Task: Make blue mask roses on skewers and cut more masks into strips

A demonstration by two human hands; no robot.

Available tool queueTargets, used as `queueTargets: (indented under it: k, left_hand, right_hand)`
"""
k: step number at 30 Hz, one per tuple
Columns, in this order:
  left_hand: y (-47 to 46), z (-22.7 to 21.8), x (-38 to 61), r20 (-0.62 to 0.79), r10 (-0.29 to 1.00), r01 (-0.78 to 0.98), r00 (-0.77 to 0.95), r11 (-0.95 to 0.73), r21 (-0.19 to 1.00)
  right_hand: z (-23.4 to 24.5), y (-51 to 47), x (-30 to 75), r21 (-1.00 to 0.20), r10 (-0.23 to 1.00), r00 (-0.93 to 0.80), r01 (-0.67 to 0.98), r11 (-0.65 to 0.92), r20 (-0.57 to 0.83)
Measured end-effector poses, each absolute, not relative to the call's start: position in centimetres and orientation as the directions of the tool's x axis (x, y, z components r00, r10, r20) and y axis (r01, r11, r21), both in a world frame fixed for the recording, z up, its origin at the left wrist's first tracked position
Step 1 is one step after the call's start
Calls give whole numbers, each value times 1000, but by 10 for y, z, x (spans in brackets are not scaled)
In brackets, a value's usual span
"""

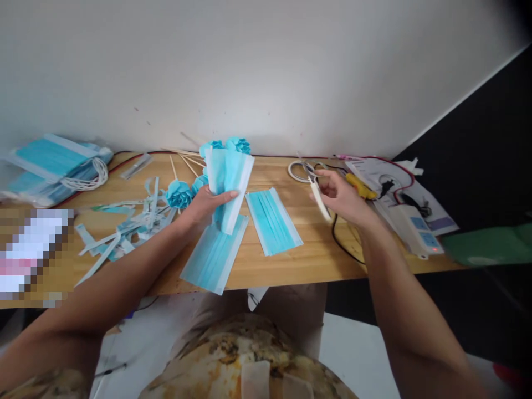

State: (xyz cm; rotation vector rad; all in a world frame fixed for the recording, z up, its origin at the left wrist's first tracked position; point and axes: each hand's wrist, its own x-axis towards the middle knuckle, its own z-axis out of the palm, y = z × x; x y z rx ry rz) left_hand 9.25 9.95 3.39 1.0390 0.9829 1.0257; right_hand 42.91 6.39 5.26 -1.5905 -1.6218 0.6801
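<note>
My left hand (208, 206) grips a blue face mask (236, 172) with white edges, held up bent or folded above the table, thumb across its front. Under it another blue mask (214, 257) lies near the table's front edge. A third flat mask (274, 221) rests to the right of it, pleats showing. In my right hand (343, 198) is a pair of scissors (319, 200) with a white handle, its blades pointing away toward the wall. Blue paper-like flowers (179, 194) on thin sticks lie behind and left of my left hand.
Cut blue and white strips (120, 235) lie heaped at left. Behind them is a bag of masks (58, 166) with white cord. A tape roll (300, 170), a yellow glue gun (361, 187), a printed sheet (432, 213) and a white power strip (415, 230) occupy the right side.
</note>
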Motion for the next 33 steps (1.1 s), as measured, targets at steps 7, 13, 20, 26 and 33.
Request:
queueTargets:
  k: [7,13,20,26,33]
  left_hand:
    - [98,39,93,-160,954,-186,252,210,960]
    - [99,38,93,-225,942,-180,251,273,945]
    - [94,35,93,-266,901,113,343,241,964]
    - [87,36,93,-239,845,263,479,122,957]
    - [84,32,93,-271,839,227,473,181,957]
  right_hand:
    - [66,71,384,-999,932,-362,-45,-19,-1]
    - [70,87,358,-1000,946,-325,27,14,4]
    - [48,76,325,-987,987,-160,-158,-20,6]
    - [47,61,314,-998,989,-148,-65,9,18]
    - [49,59,314,-1000,988,-155,20,-17,-20]
